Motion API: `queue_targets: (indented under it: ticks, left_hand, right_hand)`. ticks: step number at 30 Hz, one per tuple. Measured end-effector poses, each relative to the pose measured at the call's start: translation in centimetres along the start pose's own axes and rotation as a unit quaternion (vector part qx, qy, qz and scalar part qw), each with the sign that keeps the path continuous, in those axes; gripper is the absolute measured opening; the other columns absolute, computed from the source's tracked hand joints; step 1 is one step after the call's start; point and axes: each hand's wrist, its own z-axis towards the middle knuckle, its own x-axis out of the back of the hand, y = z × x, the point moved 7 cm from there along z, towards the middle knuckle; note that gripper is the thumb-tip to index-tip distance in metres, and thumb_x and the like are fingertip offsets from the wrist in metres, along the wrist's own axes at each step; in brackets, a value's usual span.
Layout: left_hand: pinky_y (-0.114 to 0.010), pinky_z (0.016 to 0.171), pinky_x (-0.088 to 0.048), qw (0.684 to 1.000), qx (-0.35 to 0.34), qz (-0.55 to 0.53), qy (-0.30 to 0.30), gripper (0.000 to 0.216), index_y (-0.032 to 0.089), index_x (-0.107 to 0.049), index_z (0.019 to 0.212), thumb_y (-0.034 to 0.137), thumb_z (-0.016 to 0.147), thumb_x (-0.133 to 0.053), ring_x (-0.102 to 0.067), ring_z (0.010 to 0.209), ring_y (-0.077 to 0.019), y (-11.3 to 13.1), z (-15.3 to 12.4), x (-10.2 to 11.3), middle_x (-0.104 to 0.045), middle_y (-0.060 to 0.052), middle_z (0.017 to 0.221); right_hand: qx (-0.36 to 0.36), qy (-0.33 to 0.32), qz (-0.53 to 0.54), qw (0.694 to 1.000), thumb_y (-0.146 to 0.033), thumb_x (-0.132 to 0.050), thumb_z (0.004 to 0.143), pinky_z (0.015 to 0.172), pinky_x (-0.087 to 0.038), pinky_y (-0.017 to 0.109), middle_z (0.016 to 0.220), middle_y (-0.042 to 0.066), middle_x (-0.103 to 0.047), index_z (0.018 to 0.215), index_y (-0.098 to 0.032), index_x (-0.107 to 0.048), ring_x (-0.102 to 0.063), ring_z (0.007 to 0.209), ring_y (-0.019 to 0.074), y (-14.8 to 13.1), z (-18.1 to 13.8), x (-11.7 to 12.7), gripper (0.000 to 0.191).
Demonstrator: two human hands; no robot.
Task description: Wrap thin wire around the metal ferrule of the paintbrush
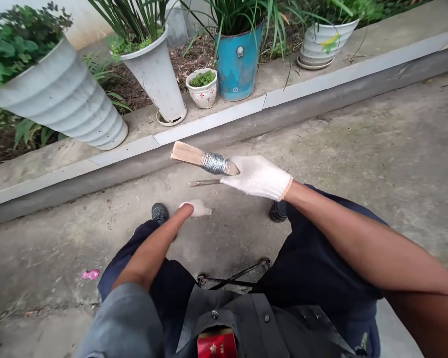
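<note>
White cotton gloves are worn on both hands. A flat wooden stick (188, 153) with shiny wire wrapped (213, 162) around its near end is held in the right hand (257, 177), out in front of the knees and above the ground. The fingers are closed around the wrapped end, and the bare wooden end sticks out to the left. A thin metal rod (203, 183) is seen just under the stick; it seems to be held by the same hand, but this cannot be told for sure. The left hand (196, 208) is lower down and a bit blurred, near the left shoe (160, 213). Nothing is seen in it, and how far it is opened cannot be told. Grey concrete ground (377, 149) is spread under the feet, and a small pink thing (90, 274) is left on it at the left. A metal frame (235, 278) is seen between the legs, close to the body. Past the hands, a low stone curb (216, 127) is laid across the view. Plant pots are set along it: a big ribbed white pot (59, 99), a tall white pot (159, 74), a small white pot with red flowers painted on (202, 92), a blue bucket (238, 62) and another ribbed white pot (323, 44). Green plants are grown in all of them. A red box (216, 344) is tucked at the front of the dark jacket.
</note>
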Motion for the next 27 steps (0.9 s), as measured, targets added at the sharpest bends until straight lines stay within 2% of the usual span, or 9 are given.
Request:
queue_targets:
  ticks: [5, 6, 8, 11, 14, 17, 21, 24, 27]
  left_hand:
    - [-0.03, 0.09, -0.045, 0.99, -0.042, 0.017, 0.13, 0.051, 0.02, -0.058, 0.132, 0.045, 0.088, -0.053, -0.062, 0.108, -0.0254, 1.1, -6.5, 7.0, -0.067, -0.012, 0.122]
    - [-0.031, 0.094, -0.045, 0.979, -0.095, -0.002, 0.182, 0.054, 0.021, -0.053, 0.137, 0.045, 0.088, -0.054, -0.061, 0.111, -0.0248, 2.5, -7.9, 8.4, -0.063, -0.011, 0.129]
    - [-0.033, 0.096, -0.046, 0.958, -0.184, -0.04, 0.218, 0.06, 0.021, -0.049, 0.14, 0.048, 0.086, -0.057, -0.06, 0.113, -0.0251, 5.3, -10.1, 9.7, -0.061, -0.01, 0.132]
    - [-0.034, 0.092, -0.048, 0.946, -0.254, -0.089, 0.182, 0.048, 0.016, -0.063, 0.121, 0.048, 0.085, -0.06, -0.063, 0.105, -0.025, 8.5, -11.7, 9.1, -0.069, -0.009, 0.115]
    - [-0.032, 0.085, -0.05, 0.94, -0.276, -0.154, 0.126, 0.038, 0.014, -0.071, 0.099, 0.045, 0.091, -0.05, -0.065, 0.087, -0.0201, 9.5, -12.0, 7.7, -0.07, -0.005, 0.088]
    - [-0.027, 0.071, -0.049, 0.924, -0.287, -0.238, 0.082, 0.042, 0.013, -0.067, 0.111, 0.045, 0.095, -0.045, -0.06, 0.067, -0.0139, 9.1, -12.3, 6.8, -0.066, -0.001, 0.074]
    - [-0.025, 0.072, -0.048, 0.933, -0.28, -0.216, 0.064, 0.043, 0.014, -0.069, 0.11, 0.048, 0.095, -0.047, -0.06, 0.069, -0.013, 8.0, -12.5, 6.3, -0.067, -0.001, 0.076]
    - [-0.025, 0.082, -0.047, 0.956, -0.246, -0.134, 0.085, 0.04, 0.019, -0.073, 0.098, 0.05, 0.093, -0.049, -0.063, 0.08, -0.0152, 6.7, -11.6, 6.2, -0.07, 0.0, 0.081]
    - [-0.025, 0.077, -0.047, 0.969, -0.21, -0.069, 0.109, 0.039, 0.021, -0.074, 0.098, 0.05, 0.09, -0.051, -0.064, 0.083, -0.0174, 5.4, -10.1, 6.5, -0.073, -0.001, 0.09]
  right_hand:
    - [0.011, 0.001, -0.07, 0.998, -0.058, -0.053, 0.083, 0.059, -0.031, 0.028, 0.085, 0.007, -0.069, 0.093, -0.02, -0.065, -0.059, 0.071, 0.0184, 0.4, 0.4, -0.1, 0.041]
    - [0.013, 0.0, -0.077, 0.997, -0.059, -0.053, 0.084, 0.059, -0.031, 0.028, 0.086, 0.007, -0.069, 0.094, -0.02, -0.065, -0.059, 0.073, 0.0187, 0.4, 0.4, -0.1, 0.042]
    - [0.022, -0.002, -0.09, 0.996, -0.06, -0.051, 0.084, 0.06, -0.032, 0.028, 0.088, 0.008, -0.07, 0.095, -0.02, -0.066, -0.06, 0.074, 0.0193, 0.0, 0.3, -0.2, 0.044]
    - [0.034, -0.001, -0.117, 0.993, -0.057, -0.049, 0.086, 0.062, -0.033, 0.028, 0.09, 0.008, -0.071, 0.098, -0.021, -0.067, -0.062, 0.077, 0.0208, -0.4, 0.1, -0.3, 0.042]
    - [0.022, -0.006, -0.151, 0.988, -0.05, -0.045, 0.089, 0.064, -0.034, 0.029, 0.089, 0.01, -0.07, 0.1, -0.021, -0.068, -0.063, 0.08, 0.0223, 0.0, 0.1, -0.4, 0.039]
    - [-0.013, -0.01, -0.18, 0.984, -0.044, -0.042, 0.091, 0.063, -0.033, 0.03, 0.085, 0.011, -0.07, 0.098, -0.02, -0.068, -0.062, 0.075, 0.022, 1.1, 0.3, -0.6, 0.037]
    - [-0.01, -0.01, -0.175, 0.984, -0.049, -0.046, 0.088, 0.059, -0.031, 0.028, 0.081, 0.009, -0.069, 0.093, -0.02, -0.068, -0.059, 0.068, 0.0195, 1.7, 0.5, -0.5, 0.037]
    - [0.05, -0.028, -0.157, 0.986, -0.053, -0.05, 0.085, 0.056, -0.028, 0.027, 0.077, 0.008, -0.068, 0.085, -0.017, -0.067, -0.057, 0.065, 0.0167, 0.8, 0.1, -0.6, 0.04]
    - [0.116, -0.084, -0.139, 0.98, -0.054, -0.054, 0.081, 0.053, -0.027, 0.026, 0.069, 0.005, -0.066, 0.079, -0.016, -0.066, -0.053, 0.06, 0.0134, -0.5, -1.1, -1.7, 0.04]
